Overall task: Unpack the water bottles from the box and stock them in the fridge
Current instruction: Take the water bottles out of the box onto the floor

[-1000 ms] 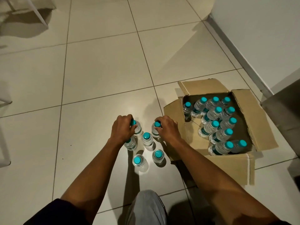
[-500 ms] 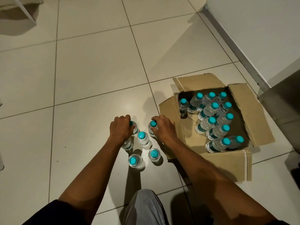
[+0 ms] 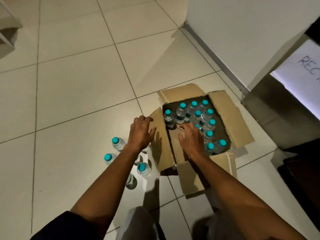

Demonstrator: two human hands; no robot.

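one open box point(image 3: 230, 116), ten capped bottles point(image 3: 197, 115) inside, five floor bottles point(image 3: 143, 168)

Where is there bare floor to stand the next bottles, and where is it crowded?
Bare tile lies left of and beyond the floor bottles, out towards the far grout lines. It is crowded between those bottles and the box, where the left hand reaches.
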